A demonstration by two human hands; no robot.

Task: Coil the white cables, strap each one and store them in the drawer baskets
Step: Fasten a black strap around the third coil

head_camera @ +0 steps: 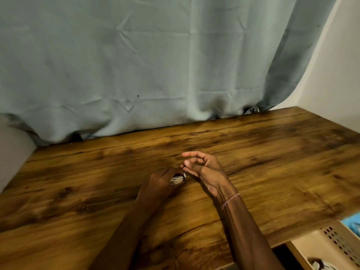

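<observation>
My left hand (159, 181) grips a small coiled white cable (177, 180) just above the wooden table (272, 152), near its middle. Most of the coil is hidden inside the fingers; a dark strap shows at its top edge. My right hand (202, 168) is right beside it, palm turned up, thumb and fingertips pinching what looks like the strap end at the coil's upper right. A beige perforated drawer basket (335, 242) sits at the bottom right, with something white and dark (319, 265) lying in it.
A grey-green curtain (136, 65) hangs along the table's back edge. White walls stand at the left and right. A blue item (353, 224) shows at the right edge beyond the basket. The open drawer's wooden front (298, 256) juts out below the table edge.
</observation>
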